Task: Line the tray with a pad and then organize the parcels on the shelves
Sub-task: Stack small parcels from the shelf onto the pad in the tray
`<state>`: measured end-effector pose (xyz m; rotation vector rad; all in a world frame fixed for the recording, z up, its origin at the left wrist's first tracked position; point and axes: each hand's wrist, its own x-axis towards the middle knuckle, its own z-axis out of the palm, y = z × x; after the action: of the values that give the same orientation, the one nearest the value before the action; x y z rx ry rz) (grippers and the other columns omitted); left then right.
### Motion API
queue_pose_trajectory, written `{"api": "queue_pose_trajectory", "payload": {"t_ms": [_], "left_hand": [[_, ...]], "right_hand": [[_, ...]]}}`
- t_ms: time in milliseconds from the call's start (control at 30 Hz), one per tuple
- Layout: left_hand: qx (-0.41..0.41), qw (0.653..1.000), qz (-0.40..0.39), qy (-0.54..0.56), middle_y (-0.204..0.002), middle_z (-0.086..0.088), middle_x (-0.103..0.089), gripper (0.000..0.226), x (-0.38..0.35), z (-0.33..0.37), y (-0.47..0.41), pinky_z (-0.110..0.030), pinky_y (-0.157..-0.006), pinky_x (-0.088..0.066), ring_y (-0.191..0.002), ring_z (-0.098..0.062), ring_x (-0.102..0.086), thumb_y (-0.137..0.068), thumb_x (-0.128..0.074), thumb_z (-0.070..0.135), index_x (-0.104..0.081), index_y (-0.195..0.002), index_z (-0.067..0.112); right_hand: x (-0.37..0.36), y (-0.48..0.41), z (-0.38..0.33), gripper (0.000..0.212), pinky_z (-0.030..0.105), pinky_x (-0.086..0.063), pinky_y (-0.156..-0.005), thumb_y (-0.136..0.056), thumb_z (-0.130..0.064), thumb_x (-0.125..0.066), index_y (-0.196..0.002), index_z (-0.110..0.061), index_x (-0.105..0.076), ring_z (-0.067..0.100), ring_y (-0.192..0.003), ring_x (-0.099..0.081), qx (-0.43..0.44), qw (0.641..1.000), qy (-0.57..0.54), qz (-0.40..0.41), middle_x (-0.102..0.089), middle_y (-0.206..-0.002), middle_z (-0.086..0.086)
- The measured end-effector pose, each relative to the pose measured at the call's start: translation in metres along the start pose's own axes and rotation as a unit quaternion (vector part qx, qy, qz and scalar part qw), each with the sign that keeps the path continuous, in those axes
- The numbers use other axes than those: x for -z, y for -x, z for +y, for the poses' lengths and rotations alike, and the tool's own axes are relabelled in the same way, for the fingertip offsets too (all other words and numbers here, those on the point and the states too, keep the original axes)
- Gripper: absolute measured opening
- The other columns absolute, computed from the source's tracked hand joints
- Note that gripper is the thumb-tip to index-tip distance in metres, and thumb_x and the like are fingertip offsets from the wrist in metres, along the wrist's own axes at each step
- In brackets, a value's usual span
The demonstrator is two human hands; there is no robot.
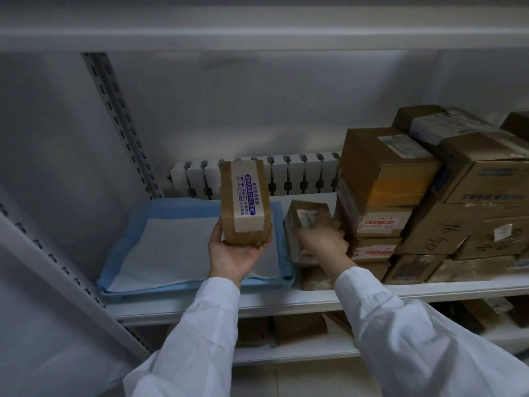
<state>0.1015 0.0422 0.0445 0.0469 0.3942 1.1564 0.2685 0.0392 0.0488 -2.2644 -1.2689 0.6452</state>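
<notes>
Cardboard parcel (244, 202) stands tall above left hand (237, 253) clasping only its base, may tip toward padded tray (171, 290) beneath; right hand (326, 239), clutching small parcel (305, 222), could nudge stack (383, 173) alongside.

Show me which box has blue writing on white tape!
The upright box in the left hand, over the padded tray; the rest lack that tape.
</notes>
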Motion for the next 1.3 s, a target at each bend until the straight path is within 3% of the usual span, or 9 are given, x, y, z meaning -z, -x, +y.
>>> {"api": "queue_pose_trajectory", "payload": {"t_ms": [133, 300, 400, 500, 633, 733, 900, 1100, 1300], "left_hand": [[-0.017, 1.000, 0.015, 0.002, -0.122, -0.023, -0.060, 0.049, 0.001, 0.007, -0.002, -0.052, -0.101, -0.041, -0.114, -0.042, -0.054, -0.084, -0.057, 0.041, -0.055, -0.125, 0.015], [-0.025, 0.999, 0.030, 0.002, -0.122, -0.021, -0.061, 0.049, 0.006, 0.016, -0.002, -0.049, -0.096, -0.044, -0.113, -0.040, -0.055, -0.084, -0.056, 0.045, -0.058, -0.123, 0.016], [-0.022, 0.999, 0.035, 0.009, -0.124, -0.021, -0.059, 0.050, 0.010, 0.021, 0.000, -0.049, -0.095, -0.044, -0.115, -0.041, -0.053, -0.085, -0.054, 0.048, -0.058, -0.123, 0.017], [-0.028, 0.999, 0.046, 0.001, -0.122, -0.020, -0.061, 0.047, 0.015, 0.027, 0.004, -0.055, -0.098, -0.040, -0.115, -0.043, -0.053, -0.085, -0.052, 0.049, -0.058, -0.121, 0.019], [-0.016, 0.998, 0.052, -0.028, -0.126, -0.021, -0.058, 0.051, 0.024, 0.045, 0.008, -0.066, -0.102, -0.029, -0.119, -0.048, -0.048, -0.083, -0.052, 0.051, -0.056, -0.123, 0.020], [-0.019, 0.998, 0.045, -0.026, -0.124, -0.022, -0.059, 0.050, 0.030, 0.061, 0.012, -0.065, -0.098, -0.036, -0.117, -0.048, -0.050, -0.084, -0.054, 0.048, -0.057, -0.123, 0.018], [-0.031, 0.996, 0.073, -0.044, -0.122, -0.022, -0.060, 0.047, 0.037, 0.088, 0.019, -0.058, -0.097, -0.042, -0.114, -0.043, -0.053, -0.084, -0.056, 0.038, -0.056, -0.125, 0.015], [-0.048, 0.994, 0.090, -0.047, -0.124, -0.021, -0.058, 0.045, 0.051, 0.118, 0.020, -0.057, -0.097, -0.042, -0.113, -0.042, -0.053, -0.083, -0.053, 0.033, -0.055, -0.124, 0.014], [-0.050, 0.989, 0.120, -0.067, -0.130, -0.019, -0.055, 0.040, 0.065, 0.151, 0.008, -0.057, -0.101, -0.037, -0.119, -0.042, -0.049, -0.094, -0.042, 0.040, -0.057, -0.121, 0.014]], "right_hand": [[0.005, -0.008, -0.011, 0.050, 0.051, -0.041, -0.101, -0.074, -0.061, -0.054, -0.117, -0.036, -0.046, 0.029, -0.108, -0.056, -0.012, 0.955, -0.294, -0.030, -0.058, -0.123, 0.004], [0.007, -0.002, -0.016, 0.025, 0.051, -0.044, -0.099, -0.089, -0.040, -0.051, -0.105, -0.024, -0.060, 0.033, -0.102, -0.061, -0.070, 0.805, -0.571, -0.147, -0.067, -0.106, 0.010], [0.001, -0.002, -0.015, 0.037, 0.050, -0.045, -0.097, -0.086, -0.046, -0.052, -0.114, -0.023, -0.060, 0.035, -0.109, -0.060, -0.142, 0.688, -0.681, -0.209, -0.068, -0.113, 0.013], [-0.005, 0.000, -0.020, 0.045, 0.051, -0.040, -0.101, -0.086, -0.048, -0.049, -0.122, -0.023, -0.057, 0.039, -0.114, -0.057, -0.151, 0.627, -0.712, -0.276, -0.066, -0.119, 0.016], [-0.011, 0.004, -0.032, 0.046, 0.055, -0.037, -0.096, -0.090, -0.049, -0.042, -0.123, -0.019, -0.054, 0.042, -0.117, -0.050, -0.148, 0.640, -0.681, -0.324, -0.059, -0.125, 0.021], [-0.023, 0.003, -0.040, 0.047, 0.060, -0.021, -0.109, -0.089, -0.049, -0.043, -0.120, -0.016, -0.055, 0.045, -0.120, -0.046, -0.155, 0.656, -0.655, -0.342, -0.056, -0.127, 0.024], [-0.048, 0.006, -0.058, 0.058, 0.048, -0.031, -0.109, -0.065, -0.034, -0.058, -0.121, -0.016, -0.058, 0.037, -0.122, -0.049, -0.142, 0.671, -0.634, -0.357, -0.059, -0.122, 0.019], [-0.064, 0.005, -0.083, 0.035, 0.062, -0.017, -0.109, -0.081, -0.029, -0.047, -0.109, -0.012, -0.058, 0.042, -0.111, -0.046, -0.136, 0.715, -0.566, -0.387, -0.057, -0.111, 0.022], [-0.086, 0.006, -0.110, 0.056, 0.052, -0.049, -0.076, -0.078, -0.029, -0.059, -0.132, -0.018, -0.050, 0.040, -0.111, -0.050, -0.106, 0.729, -0.561, -0.378, -0.053, -0.127, 0.019]]}}
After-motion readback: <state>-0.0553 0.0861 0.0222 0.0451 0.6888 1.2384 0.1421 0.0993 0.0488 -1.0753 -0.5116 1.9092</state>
